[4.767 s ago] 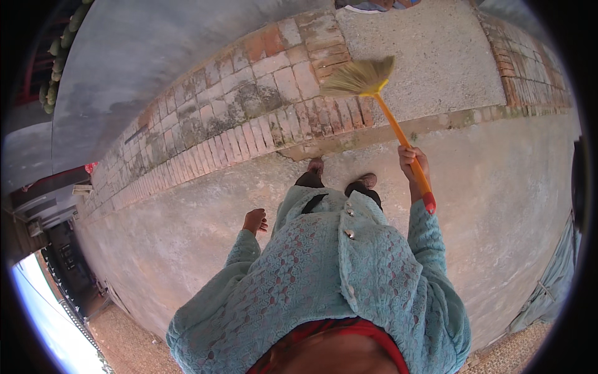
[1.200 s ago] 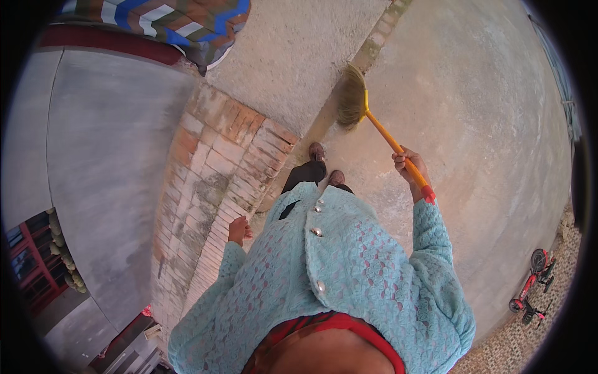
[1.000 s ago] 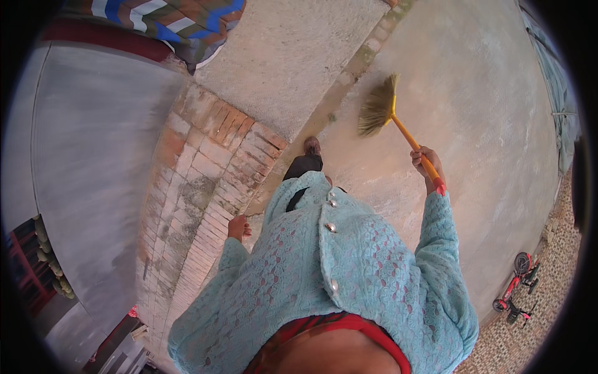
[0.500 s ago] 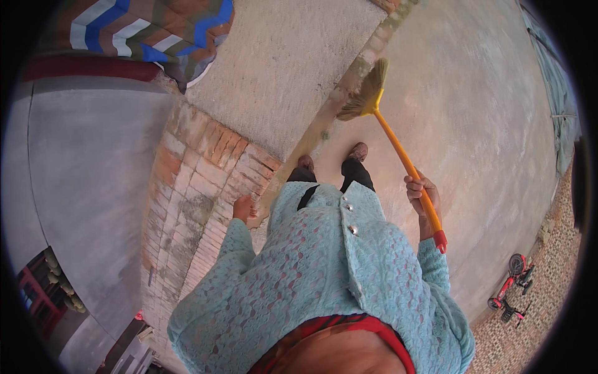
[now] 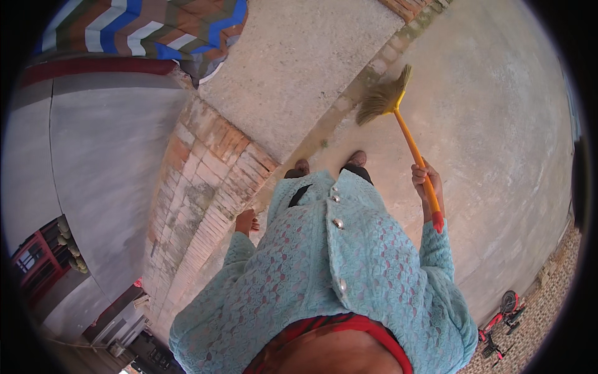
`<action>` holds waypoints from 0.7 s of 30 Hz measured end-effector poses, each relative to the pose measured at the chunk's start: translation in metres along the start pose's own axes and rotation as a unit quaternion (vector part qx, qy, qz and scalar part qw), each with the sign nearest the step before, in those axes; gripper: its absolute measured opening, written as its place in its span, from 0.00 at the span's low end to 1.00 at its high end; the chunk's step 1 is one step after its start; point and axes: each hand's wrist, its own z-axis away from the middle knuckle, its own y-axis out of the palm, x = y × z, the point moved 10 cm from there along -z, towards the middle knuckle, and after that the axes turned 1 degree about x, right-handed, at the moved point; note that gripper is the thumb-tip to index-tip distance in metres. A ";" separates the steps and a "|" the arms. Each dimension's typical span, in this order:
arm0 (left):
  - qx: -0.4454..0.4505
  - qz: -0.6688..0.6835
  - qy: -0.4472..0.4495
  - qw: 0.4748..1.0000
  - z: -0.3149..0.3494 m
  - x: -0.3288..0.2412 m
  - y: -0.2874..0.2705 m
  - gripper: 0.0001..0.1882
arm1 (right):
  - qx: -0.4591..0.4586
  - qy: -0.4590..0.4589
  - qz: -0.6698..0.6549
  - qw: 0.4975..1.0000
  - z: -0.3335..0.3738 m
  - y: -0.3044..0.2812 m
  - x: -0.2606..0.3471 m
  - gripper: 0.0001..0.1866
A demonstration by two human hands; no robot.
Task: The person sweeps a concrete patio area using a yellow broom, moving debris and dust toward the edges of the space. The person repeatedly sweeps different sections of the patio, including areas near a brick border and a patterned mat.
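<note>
My right hand (image 5: 428,181) is wrapped round the orange handle of a broom (image 5: 410,138), below its middle and above the red end cap. The broom slants up and slightly left, away from me. Its yellow collar and fan of pale bristles (image 5: 381,103) are at the concrete floor, beside the brick-edged strip. At my left side, near the brick ledge, my left hand (image 5: 247,222) hangs with its fingers curled in and nothing seen in them.
A weathered brick ledge (image 5: 208,165) runs along my left, below a grey wall (image 5: 118,156). A striped cloth cover (image 5: 156,31) hangs at the far left. Raised concrete (image 5: 299,68) lies ahead. A small red scooter (image 5: 498,321) stands at the lower right on patterned ground.
The view has turned a little, so the surroundings have shifted. The broom and my right hand sit slightly farther right, and the handle is a little steeper. Both hands remain closed.
</note>
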 end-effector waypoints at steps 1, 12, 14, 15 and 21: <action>-0.026 0.049 -0.084 0.995 0.004 0.016 0.003 0.17 | -0.007 -0.006 0.016 1.000 0.015 0.003 0.004 0.16; -0.060 0.106 -0.141 0.982 0.012 -0.040 0.035 0.19 | -0.004 0.139 -0.122 0.983 -0.079 0.027 0.031 0.11; -0.066 0.134 -0.155 0.977 0.006 -0.039 0.033 0.19 | 0.001 0.127 -0.172 0.977 -0.095 0.023 0.049 0.11; -0.062 0.149 -0.160 0.974 0.000 -0.036 0.035 0.19 | -0.046 0.064 -0.168 0.983 -0.100 0.009 0.065 0.11; -0.038 0.216 -0.192 0.957 -0.051 -0.026 0.070 0.19 | 0.020 0.009 -0.031 0.999 -0.043 0.069 0.070 0.10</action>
